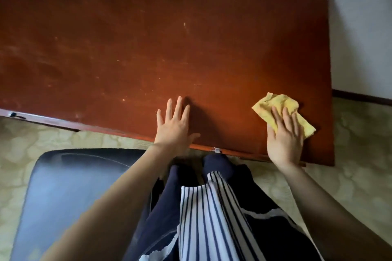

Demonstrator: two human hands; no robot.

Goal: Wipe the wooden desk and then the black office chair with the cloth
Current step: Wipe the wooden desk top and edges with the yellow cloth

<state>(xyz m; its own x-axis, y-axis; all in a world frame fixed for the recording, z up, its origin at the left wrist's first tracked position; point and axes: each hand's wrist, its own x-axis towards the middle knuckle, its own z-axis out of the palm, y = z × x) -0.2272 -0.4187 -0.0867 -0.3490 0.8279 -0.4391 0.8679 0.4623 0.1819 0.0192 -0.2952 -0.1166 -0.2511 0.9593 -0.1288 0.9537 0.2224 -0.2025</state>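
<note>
The reddish-brown wooden desk (161, 44) fills the upper part of the view, its top dull and marked with pale scuffs. A crumpled yellow cloth (273, 104) lies near the desk's front right corner. My right hand (284, 135) presses flat on the cloth with straight fingers, covering its near part. My left hand (174, 127) rests flat on the desk near the front edge, fingers spread, holding nothing. The black office chair (63, 193) stands at the lower left, beside my legs and below the desk's front edge.
A pale wall (360, 17) runs behind and to the right of the desk, with a dark skirting board (360, 97) at its foot. Patterned beige flooring (360, 144) surrounds the desk. A small metal fitting (216, 150) sits on the desk's front edge.
</note>
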